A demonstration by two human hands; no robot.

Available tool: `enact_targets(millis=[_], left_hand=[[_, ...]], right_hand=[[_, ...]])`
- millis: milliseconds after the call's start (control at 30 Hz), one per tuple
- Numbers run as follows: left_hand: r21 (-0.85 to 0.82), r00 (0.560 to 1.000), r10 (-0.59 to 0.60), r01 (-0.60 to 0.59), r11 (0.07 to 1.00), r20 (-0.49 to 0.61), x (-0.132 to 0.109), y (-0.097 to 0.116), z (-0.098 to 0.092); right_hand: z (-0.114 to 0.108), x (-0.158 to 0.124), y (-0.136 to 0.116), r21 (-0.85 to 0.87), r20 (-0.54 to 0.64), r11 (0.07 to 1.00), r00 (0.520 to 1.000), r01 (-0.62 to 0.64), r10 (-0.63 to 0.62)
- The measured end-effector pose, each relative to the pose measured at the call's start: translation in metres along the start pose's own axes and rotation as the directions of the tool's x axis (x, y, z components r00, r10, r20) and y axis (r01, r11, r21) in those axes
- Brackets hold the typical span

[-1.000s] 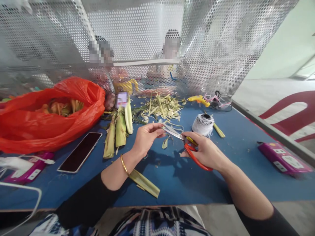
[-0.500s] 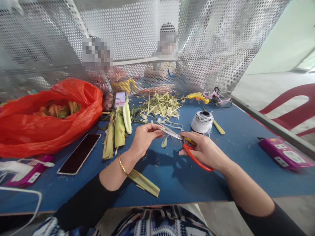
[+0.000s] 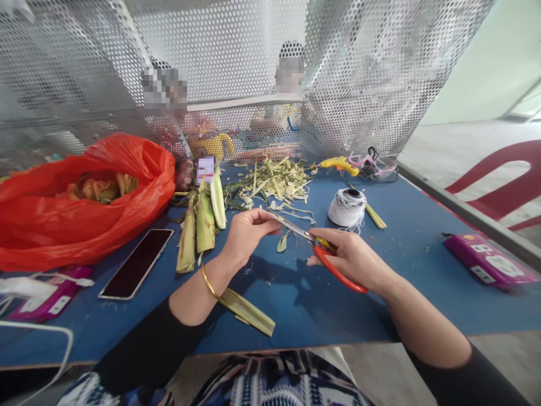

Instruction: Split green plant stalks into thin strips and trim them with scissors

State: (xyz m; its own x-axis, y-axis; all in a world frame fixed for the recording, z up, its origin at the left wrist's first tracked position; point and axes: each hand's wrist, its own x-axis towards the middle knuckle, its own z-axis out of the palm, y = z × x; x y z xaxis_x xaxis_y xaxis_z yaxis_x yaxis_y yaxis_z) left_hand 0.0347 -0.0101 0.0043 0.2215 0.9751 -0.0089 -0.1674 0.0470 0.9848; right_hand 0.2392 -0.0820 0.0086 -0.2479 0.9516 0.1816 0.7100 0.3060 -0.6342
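Observation:
My right hand (image 3: 349, 256) grips a pair of scissors (image 3: 296, 228) by its red handles, the blades pointing left. A yellow-green piece shows near the right palm; what it is I cannot make out. My left hand (image 3: 249, 234) is closed in a pinch beside the blade tips, and whatever lies between its fingers is too small to name. Under the left wrist lies a flat strip of pale green stalk (image 3: 249, 313). Thicker green stalk pieces (image 3: 205, 225) rest beyond the left forearm. A small shred (image 3: 282, 242) sits on the table below the blades.
A heap of plant scraps (image 3: 281, 179) lies at the back, near a yellow glue gun (image 3: 340, 164) and glasses (image 3: 380, 168). A white thread spool (image 3: 346, 210) stands to the right. A red bag (image 3: 143, 197), a phone (image 3: 137, 265) and purple power strips (image 3: 486, 262) flank the hands.
Hardly anything differs. The scissor blades look closer together near my left fingertips, and the camera view has shifted very slightly.

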Motion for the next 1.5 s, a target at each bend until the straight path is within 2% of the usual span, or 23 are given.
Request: enact_targets(millis=[200,333,400,467,567,733,800,867,933,1000,1067,1133,1167,1233,1300,1433,1500], left_hand=[[0.013,1.0,0.005,-0.005,1.0,-0.025,0.001,0.0,-0.002],[-0.006,1.0,-0.001,0.001,1.0,-0.015,0.001,0.001,-0.004],[-0.043,1.0,-0.031,0.031,0.999,-0.001,0.0,0.002,-0.004],[-0.094,0.998,-0.068,0.068,0.993,0.007,-0.001,0.004,-0.005],[-0.174,0.992,-0.122,0.124,0.977,0.021,-0.001,0.005,-0.005],[-0.304,0.983,-0.183,0.178,0.936,0.013,0.0,0.007,-0.008],[-0.348,0.984,-0.179,0.167,0.923,-0.003,0.001,0.011,-0.01],[-0.386,0.984,-0.176,0.151,0.91,-0.029,0.002,0.016,-0.013],[-0.415,0.984,-0.168,0.131,0.901,-0.056,0.004,0.02,-0.016],[-0.426,0.985,-0.155,0.111,0.898,-0.07,0.005,0.022,-0.018],[-0.425,0.987,-0.143,0.099,0.9,-0.073,0.005,0.02,-0.016],[-0.417,0.988,-0.141,0.104,0.903,-0.059,0.003,0.016,-0.011],[-0.414,0.988,-0.144,0.109,0.904,-0.053,0.002,0.013,-0.008],[-0.411,0.988,-0.144,0.109,0.905,-0.055,0.0,0.006,-0.002],[-0.409,0.989,-0.138,0.101,0.907,-0.06,0.0,0.0,0.002],[-0.405,0.987,-0.157,0.133,0.904,-0.025,-0.001,-0.007,0.005],[-0.42,0.984,-0.177,0.149,0.895,-0.029,-0.001,-0.008,0.006]], right_hand=[[0.003,0.0,0.002,-0.088,-0.041,0.996,0.999,-0.017,0.014],[0.001,-0.001,0.01,-0.181,-0.248,0.979,0.968,-0.088,0.041],[0.0,-0.005,0.016,-0.271,-0.295,0.955,0.955,-0.124,0.04],[-0.001,-0.011,0.022,-0.397,-0.241,0.911,0.97,-0.11,0.012],[-0.001,-0.02,0.026,-0.558,-0.068,0.83,0.996,0.011,-0.059],[0.0,-0.021,0.006,-0.528,0.209,0.826,0.973,0.197,-0.099],[0.0,-0.016,-0.008,-0.538,0.309,0.816,0.95,0.211,-0.042],[-0.001,-0.009,-0.022,-0.6,0.37,0.778,0.927,0.185,0.066],[-0.003,-0.002,-0.032,-0.679,0.378,0.719,0.91,0.15,0.168],[-0.002,0.009,-0.039,-0.693,0.33,0.712,0.928,0.113,0.174],[0.002,0.025,-0.042,-0.549,0.204,0.834,0.977,0.061,0.063],[0.012,0.043,-0.042,-0.165,-0.035,0.986,0.999,0.016,-0.022],[0.019,0.052,-0.041,0.07,-0.137,0.998,0.991,-0.002,0.011],[0.036,0.066,-0.038,0.443,-0.171,0.897,0.981,-0.002,0.087],[0.052,0.073,-0.035,0.636,-0.162,0.772,0.975,-0.014,0.152],[0.071,0.074,-0.028,0.778,-0.186,0.628,0.945,-0.025,0.268],[0.074,0.072,-0.025,0.791,-0.188,0.612,0.946,-0.013,0.264]])
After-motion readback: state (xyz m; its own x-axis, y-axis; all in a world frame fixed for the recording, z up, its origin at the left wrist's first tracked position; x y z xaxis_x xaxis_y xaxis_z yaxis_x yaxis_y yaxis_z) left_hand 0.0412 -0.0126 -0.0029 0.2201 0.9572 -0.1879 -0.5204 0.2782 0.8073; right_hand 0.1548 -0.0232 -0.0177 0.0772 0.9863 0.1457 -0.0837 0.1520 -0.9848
